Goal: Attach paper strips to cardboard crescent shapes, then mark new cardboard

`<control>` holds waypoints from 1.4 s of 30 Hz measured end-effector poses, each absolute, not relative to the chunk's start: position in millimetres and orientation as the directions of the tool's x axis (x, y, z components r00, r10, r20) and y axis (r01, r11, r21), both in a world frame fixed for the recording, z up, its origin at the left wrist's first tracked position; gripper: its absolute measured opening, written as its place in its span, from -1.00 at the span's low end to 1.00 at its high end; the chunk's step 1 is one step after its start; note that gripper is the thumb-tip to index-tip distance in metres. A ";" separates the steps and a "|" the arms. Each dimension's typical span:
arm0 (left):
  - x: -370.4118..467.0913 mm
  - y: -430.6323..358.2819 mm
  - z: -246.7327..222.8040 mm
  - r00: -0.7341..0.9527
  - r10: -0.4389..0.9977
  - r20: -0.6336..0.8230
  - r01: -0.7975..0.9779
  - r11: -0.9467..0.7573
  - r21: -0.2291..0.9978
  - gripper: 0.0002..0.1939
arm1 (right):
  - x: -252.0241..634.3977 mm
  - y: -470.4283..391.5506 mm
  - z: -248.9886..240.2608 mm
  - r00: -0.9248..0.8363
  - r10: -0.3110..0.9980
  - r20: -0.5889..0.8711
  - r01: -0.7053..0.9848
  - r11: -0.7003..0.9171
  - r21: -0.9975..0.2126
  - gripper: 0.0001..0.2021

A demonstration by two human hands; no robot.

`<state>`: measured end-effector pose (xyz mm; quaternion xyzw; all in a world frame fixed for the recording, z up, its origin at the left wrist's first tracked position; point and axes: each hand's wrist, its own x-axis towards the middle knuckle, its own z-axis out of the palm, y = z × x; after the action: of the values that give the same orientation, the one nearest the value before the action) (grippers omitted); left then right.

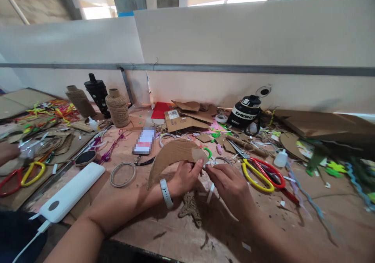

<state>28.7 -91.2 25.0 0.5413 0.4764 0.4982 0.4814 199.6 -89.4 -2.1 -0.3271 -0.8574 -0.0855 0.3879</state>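
Note:
A curved, crescent-like piece of brown cardboard (166,155) is held up over the table in my left hand (186,177), its fingers closed near the right end; a pale band is on that wrist. My right hand (230,185) is pinched just right of the cardboard's tip, on something too small to make out. Beneath my left hand, a twine-wrapped star shape (190,210) lies on the table. Red-handled scissors (268,171) and yellow-handled scissors (258,177) rest to the right of my right hand.
Twine spools (117,109), a black tumbler (98,93) and a phone (144,141) stand or lie at the left and back. A white device (72,192) is near left. A black bottle (244,112) stands behind. At the far left is another person's hand (8,153).

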 end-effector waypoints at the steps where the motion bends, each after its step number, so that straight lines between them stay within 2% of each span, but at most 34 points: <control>1: 28.8 -91.6 24.7 0.054 0.994 0.094 0.056 -0.097 0.994 -0.74 | 199.6 -89.0 -2.1 -0.484 0.495 0.722 0.631 0.769 -0.104 -0.79; 8: 31.5 -88.5 7.9 0.088 0.982 0.168 0.133 -0.179 0.975 -0.60 | 198.3 -91.3 0.8 -0.498 0.467 0.731 0.664 0.747 -0.025 -0.80; 17: 29.3 -91.6 14.9 0.111 0.977 0.181 0.149 -0.196 0.969 -0.66 | 197.9 -90.1 2.4 -0.487 0.476 0.732 0.659 0.750 -0.049 -0.81; 23: 30.7 -90.8 8.4 0.109 0.978 0.175 0.158 -0.191 0.969 -0.64 | 197.7 -90.7 4.5 -0.519 0.440 0.733 0.649 0.761 0.002 -0.81; 29: 32.0 -87.6 -1.7 0.116 0.972 0.204 0.260 -0.228 0.938 -0.60 | 193.1 -92.1 8.2 -0.462 0.458 0.759 0.671 0.741 -0.038 -0.85; 35: 30.9 -87.5 0.1 0.138 0.960 0.242 0.232 -0.269 0.935 -0.61 | 193.8 -91.1 7.7 -0.460 0.466 0.756 0.661 0.748 -0.059 -0.88; 42: 30.4 -88.5 1.5 0.145 0.961 0.235 0.277 -0.268 0.923 -0.62 | 193.3 -92.3 9.7 -0.469 0.455 0.757 0.650 0.758 -0.053 -0.87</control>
<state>30.4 -88.5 1.5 0.6553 0.4721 0.4521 0.3785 193.3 -92.3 9.7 -0.3256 -0.8483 -0.1223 0.3992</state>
